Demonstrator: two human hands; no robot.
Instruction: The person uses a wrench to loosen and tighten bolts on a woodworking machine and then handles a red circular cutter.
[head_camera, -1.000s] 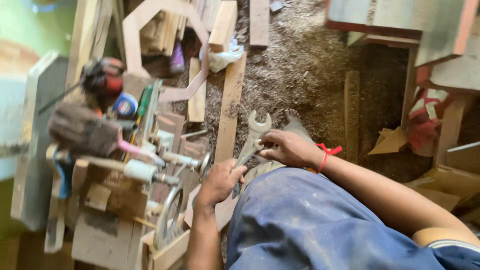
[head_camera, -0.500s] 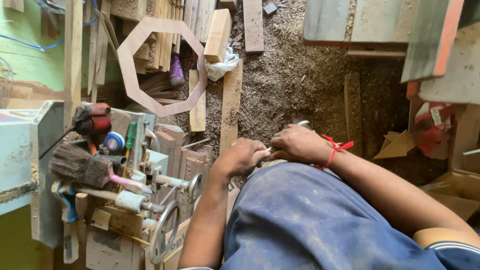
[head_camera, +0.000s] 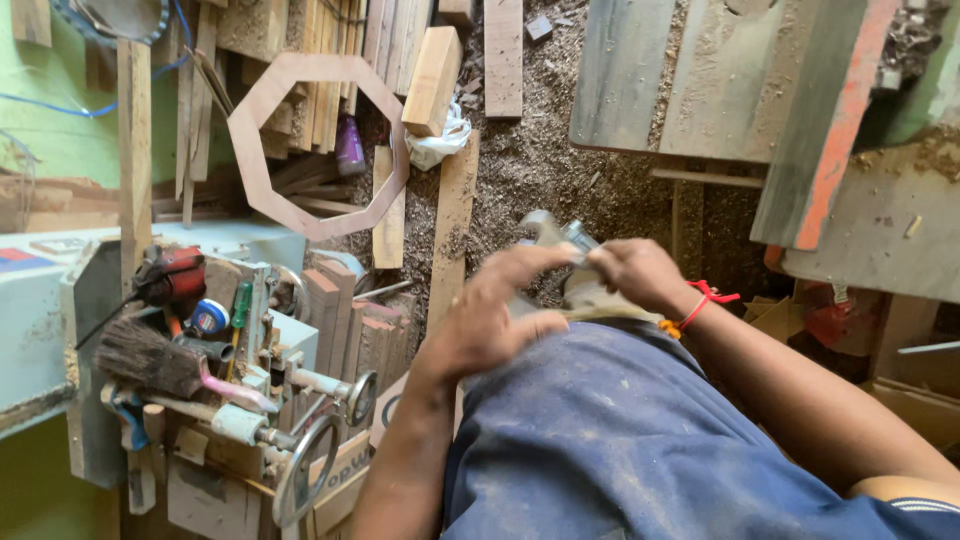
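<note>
My right hand (head_camera: 635, 275), with a red thread at the wrist, is closed around a grey metal open-ended wrench (head_camera: 545, 228). Only the wrench's jaw end shows, sticking out to the left of the fingers over the sawdust floor. My left hand (head_camera: 490, 320) hovers just left of it, blurred, with fingers spread and the index finger reaching toward the wrench head. It grips nothing that I can see. Both hands are above my knee in dusty blue trousers (head_camera: 620, 430).
A many-sided wooden ring (head_camera: 300, 70) leans on stacked timber at the upper left. A machine bench at the left carries a brush (head_camera: 150, 365), a red power tool (head_camera: 170, 275) and a handwheel (head_camera: 300, 480). A plank (head_camera: 452, 230) lies on the sawdust; boards (head_camera: 700, 80) fill the upper right.
The view has shifted and the hands sit lower right. My left hand has come off the wrench and spread its fingers. My right hand still grips the wrench.
</note>
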